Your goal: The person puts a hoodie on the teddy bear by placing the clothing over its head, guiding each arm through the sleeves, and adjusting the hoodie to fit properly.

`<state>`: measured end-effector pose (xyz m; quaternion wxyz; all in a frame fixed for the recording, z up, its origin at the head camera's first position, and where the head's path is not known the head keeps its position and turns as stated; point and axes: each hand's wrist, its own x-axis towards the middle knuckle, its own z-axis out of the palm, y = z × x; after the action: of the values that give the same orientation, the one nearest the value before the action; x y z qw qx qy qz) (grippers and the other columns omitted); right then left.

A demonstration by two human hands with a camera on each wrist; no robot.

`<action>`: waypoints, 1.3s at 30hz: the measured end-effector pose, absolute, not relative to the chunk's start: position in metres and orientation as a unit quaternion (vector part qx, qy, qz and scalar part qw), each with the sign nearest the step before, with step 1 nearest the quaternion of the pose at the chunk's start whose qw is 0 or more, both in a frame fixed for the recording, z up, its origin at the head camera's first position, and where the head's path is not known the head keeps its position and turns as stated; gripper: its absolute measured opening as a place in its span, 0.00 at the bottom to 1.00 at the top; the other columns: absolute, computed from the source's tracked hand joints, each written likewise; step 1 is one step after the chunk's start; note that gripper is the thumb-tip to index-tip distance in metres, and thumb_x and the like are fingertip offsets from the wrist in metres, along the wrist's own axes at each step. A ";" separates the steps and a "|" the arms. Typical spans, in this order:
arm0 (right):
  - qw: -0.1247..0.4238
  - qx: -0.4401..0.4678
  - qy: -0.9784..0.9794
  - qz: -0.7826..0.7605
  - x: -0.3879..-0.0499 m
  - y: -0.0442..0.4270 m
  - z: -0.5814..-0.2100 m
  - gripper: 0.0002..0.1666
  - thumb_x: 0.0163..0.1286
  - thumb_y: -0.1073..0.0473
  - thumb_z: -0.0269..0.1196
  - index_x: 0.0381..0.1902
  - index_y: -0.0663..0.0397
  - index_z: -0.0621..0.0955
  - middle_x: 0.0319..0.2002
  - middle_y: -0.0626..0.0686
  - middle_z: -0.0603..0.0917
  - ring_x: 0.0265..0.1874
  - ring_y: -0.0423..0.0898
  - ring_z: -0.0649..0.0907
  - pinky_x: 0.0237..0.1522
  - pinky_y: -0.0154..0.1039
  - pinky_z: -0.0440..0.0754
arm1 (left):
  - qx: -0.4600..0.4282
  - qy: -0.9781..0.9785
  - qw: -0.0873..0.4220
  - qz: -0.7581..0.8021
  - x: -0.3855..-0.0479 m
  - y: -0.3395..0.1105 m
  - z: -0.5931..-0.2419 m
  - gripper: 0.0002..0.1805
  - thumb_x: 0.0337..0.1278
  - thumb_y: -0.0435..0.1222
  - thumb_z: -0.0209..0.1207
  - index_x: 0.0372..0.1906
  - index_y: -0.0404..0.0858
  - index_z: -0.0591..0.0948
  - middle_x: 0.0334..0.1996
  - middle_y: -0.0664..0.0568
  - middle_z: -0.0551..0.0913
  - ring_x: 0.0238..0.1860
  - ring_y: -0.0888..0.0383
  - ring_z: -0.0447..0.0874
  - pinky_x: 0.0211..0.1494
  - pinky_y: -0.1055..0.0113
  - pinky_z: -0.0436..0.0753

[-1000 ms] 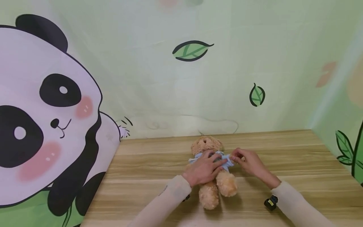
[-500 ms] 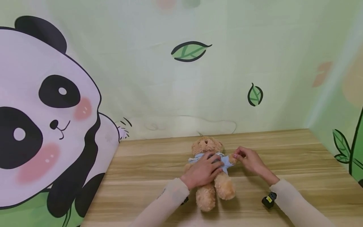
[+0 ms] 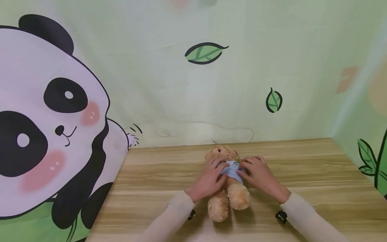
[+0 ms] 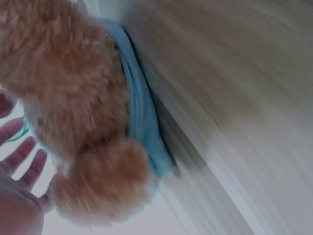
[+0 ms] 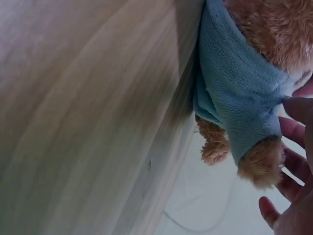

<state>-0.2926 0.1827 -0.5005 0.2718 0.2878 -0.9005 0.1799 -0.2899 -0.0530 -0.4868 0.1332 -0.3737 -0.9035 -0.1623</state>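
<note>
A tan plush teddy bear [image 3: 219, 206] in a light blue top [image 3: 232, 170] lies on its back, legs toward me. My left hand [image 3: 205, 181] rests over the bear's left-hand side in the head view, fingers bent loosely on the chest. The left wrist view shows those fingers spread beside the bear's furry arm [image 4: 107, 181]. On the other side, my right hand [image 3: 258, 174] pinches the top near the shoulder. In the right wrist view, thumb and forefinger meet at the blue cloth [image 5: 239, 88], and a furry paw [image 5: 261, 164] pokes out of the sleeve.
The bear lies on a wood-grain table [image 3: 160, 168]. Behind it stands a pale green backdrop [image 3: 157, 84] printed with a panda [image 3: 99, 161] and leaves. A dark wrist device [image 3: 281, 216] sits at the right cuff.
My right hand has left the bear's paw and moved left onto the top at the shoulder. My left hand has shifted slightly left, uncovering more of the blue chest.
</note>
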 end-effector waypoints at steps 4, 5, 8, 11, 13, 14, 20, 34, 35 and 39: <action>0.267 0.291 -0.905 0.159 -0.292 0.181 -0.500 0.10 0.55 0.55 0.75 0.30 0.46 0.82 0.37 0.49 0.85 0.40 0.51 0.84 0.50 0.58 0.75 | -0.320 -0.922 0.116 -0.183 -0.289 -0.072 -0.486 0.16 0.72 0.43 0.51 0.58 0.44 0.77 0.61 0.49 0.75 0.62 0.51 0.72 0.65 0.55 0.74; 0.269 0.300 -0.902 0.155 -0.292 0.181 -0.500 0.10 0.54 0.57 0.75 0.32 0.47 0.83 0.37 0.49 0.85 0.40 0.51 0.84 0.50 0.57 0.76 | -0.305 -0.927 0.109 -0.187 -0.289 -0.076 -0.486 0.16 0.71 0.43 0.51 0.57 0.43 0.77 0.59 0.49 0.76 0.60 0.51 0.73 0.62 0.56 0.76; 0.273 0.341 -0.887 0.148 -0.292 0.181 -0.498 0.14 0.54 0.63 0.74 0.39 0.49 0.84 0.40 0.50 0.85 0.40 0.50 0.84 0.45 0.51 0.81 | -0.262 -0.941 0.086 -0.198 -0.289 -0.089 -0.487 0.16 0.70 0.43 0.52 0.55 0.41 0.79 0.52 0.50 0.79 0.50 0.53 0.77 0.51 0.59 0.80; 0.272 0.381 -0.870 0.155 -0.292 0.182 -0.499 0.17 0.55 0.66 0.72 0.43 0.51 0.85 0.42 0.51 0.85 0.41 0.50 0.85 0.41 0.46 0.84 | -0.235 -0.942 0.048 -0.234 -0.289 -0.097 -0.489 0.16 0.71 0.45 0.52 0.52 0.40 0.80 0.43 0.51 0.82 0.39 0.57 0.78 0.42 0.63 0.79; 0.270 0.394 -0.863 0.163 -0.293 0.181 -0.501 0.15 0.57 0.64 0.71 0.44 0.50 0.85 0.43 0.51 0.85 0.41 0.49 0.85 0.40 0.45 0.84 | -0.225 -0.932 0.015 -0.283 -0.289 -0.102 -0.491 0.16 0.71 0.45 0.52 0.51 0.40 0.81 0.41 0.51 0.84 0.36 0.58 0.78 0.40 0.64 0.79; 0.270 0.396 -0.862 0.166 -0.293 0.181 -0.501 0.14 0.58 0.63 0.71 0.44 0.50 0.85 0.43 0.50 0.86 0.41 0.48 0.86 0.41 0.45 0.84 | -0.222 -0.925 0.001 -0.309 -0.289 -0.104 -0.493 0.16 0.72 0.45 0.51 0.51 0.40 0.81 0.42 0.50 0.85 0.37 0.58 0.79 0.41 0.65 0.79; 0.281 0.397 -0.854 0.183 -0.295 0.175 -0.503 0.11 0.60 0.59 0.70 0.42 0.50 0.86 0.39 0.50 0.86 0.38 0.46 0.85 0.40 0.44 0.83 | -0.209 -0.837 -0.134 -0.488 -0.292 -0.120 -0.498 0.22 0.72 0.34 0.41 0.63 0.32 0.75 0.61 0.35 0.77 0.43 0.48 0.86 0.46 0.55 0.86; 0.333 0.478 -0.787 0.201 -0.304 0.164 -0.505 0.16 0.60 0.66 0.69 0.46 0.52 0.86 0.44 0.54 0.85 0.41 0.51 0.84 0.39 0.46 0.83 | -0.299 -0.847 -0.142 -0.416 -0.302 -0.120 -0.503 0.30 0.65 0.28 0.58 0.70 0.46 0.70 0.67 0.45 0.70 0.62 0.47 0.75 0.56 0.64 0.81; 0.337 0.482 -0.783 0.205 -0.305 0.163 -0.505 0.13 0.63 0.65 0.67 0.46 0.52 0.86 0.43 0.54 0.85 0.40 0.51 0.84 0.38 0.46 0.83 | -0.306 -0.848 -0.141 -0.409 -0.302 -0.119 -0.503 0.30 0.65 0.28 0.58 0.71 0.46 0.69 0.68 0.46 0.69 0.64 0.46 0.74 0.58 0.63 0.80; 0.354 0.486 -0.770 0.213 -0.307 0.160 -0.508 0.13 0.76 0.58 0.55 0.44 0.53 0.86 0.42 0.55 0.85 0.39 0.52 0.84 0.36 0.45 0.83 | -0.312 -0.846 -0.155 -0.403 -0.303 -0.115 -0.503 0.32 0.65 0.28 0.58 0.73 0.45 0.66 0.72 0.45 0.64 0.69 0.45 0.69 0.64 0.59 0.78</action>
<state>-0.3074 0.1603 -0.5084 0.3536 0.4861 -0.7703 0.2127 -0.3029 -0.1155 -0.5034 -0.1554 -0.3119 -0.8460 -0.4034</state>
